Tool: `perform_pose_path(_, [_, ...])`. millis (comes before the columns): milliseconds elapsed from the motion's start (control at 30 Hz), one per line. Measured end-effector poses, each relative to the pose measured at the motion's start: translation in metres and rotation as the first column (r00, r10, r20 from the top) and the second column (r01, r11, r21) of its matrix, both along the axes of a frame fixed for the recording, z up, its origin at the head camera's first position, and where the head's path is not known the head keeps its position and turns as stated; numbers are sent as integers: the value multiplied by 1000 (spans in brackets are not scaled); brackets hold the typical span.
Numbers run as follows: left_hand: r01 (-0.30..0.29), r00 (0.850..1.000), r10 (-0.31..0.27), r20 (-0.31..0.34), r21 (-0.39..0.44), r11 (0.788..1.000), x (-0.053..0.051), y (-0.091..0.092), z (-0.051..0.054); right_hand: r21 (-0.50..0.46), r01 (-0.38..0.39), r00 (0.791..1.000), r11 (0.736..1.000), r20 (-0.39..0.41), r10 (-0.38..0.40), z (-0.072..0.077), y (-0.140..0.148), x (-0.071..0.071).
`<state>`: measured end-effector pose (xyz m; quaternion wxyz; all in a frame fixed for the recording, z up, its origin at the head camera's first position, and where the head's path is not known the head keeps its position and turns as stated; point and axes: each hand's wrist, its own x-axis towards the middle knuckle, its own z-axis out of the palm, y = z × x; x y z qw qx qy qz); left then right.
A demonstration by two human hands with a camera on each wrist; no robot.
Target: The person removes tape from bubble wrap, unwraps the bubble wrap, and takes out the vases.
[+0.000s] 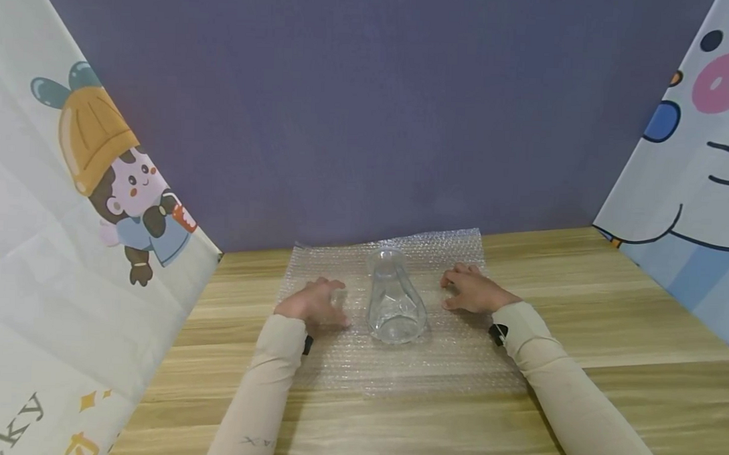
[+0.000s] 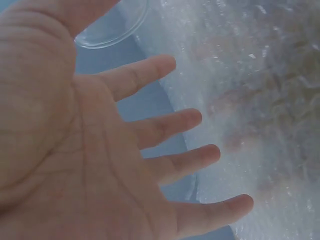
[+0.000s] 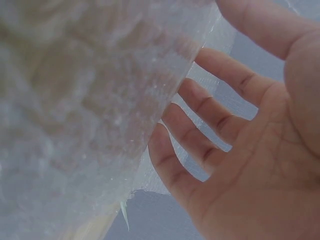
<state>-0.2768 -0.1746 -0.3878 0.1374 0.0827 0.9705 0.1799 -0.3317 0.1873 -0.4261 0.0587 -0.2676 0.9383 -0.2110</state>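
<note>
A clear glass vessel [image 1: 397,302], wide at the near end and narrower at the far end, is on a sheet of bubble wrap [image 1: 335,367]. To its left, my left hand [image 1: 315,301] is apart from the glass with its fingers spread. My right hand [image 1: 473,290] is over the sheet's right part, fingers loosely bent and holding nothing. In the left wrist view, a round glass rim [image 2: 107,42] shows behind the thumb. The right wrist view has bubble wrap [image 3: 75,125] right by the fingertips; whether they touch it I cannot tell.
The wooden table [image 1: 579,288] extends on both sides of the sheet. A plain purple-blue panel [image 1: 368,120] rises behind it. White printed sheets with cartoon figures hang at the left [image 1: 38,243] and right [image 1: 703,199].
</note>
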Motion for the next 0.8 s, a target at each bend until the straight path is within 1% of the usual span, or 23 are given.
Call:
perform_pose_path(167, [-2, 1000, 3, 20, -40, 999, -2, 2, -4, 2, -2, 1000, 1000, -4, 2, 1, 0, 0])
perform_pose_path(333, [0, 1000, 1, 20, -57, 998, -3, 5, -6, 5, 6, 1000, 1000, 12, -6, 2, -1, 2])
perform_pose_path(500, [-5, 1000, 6, 12, -52, 999, -2, 7, -6, 15, 9, 1000, 1000, 7, -9, 3, -2, 2])
perform_pose_path(800, [-42, 999, 43, 24, -24, 999, -2, 9, -8, 28, 7, 1000, 1000, 26, -8, 5, -3, 4])
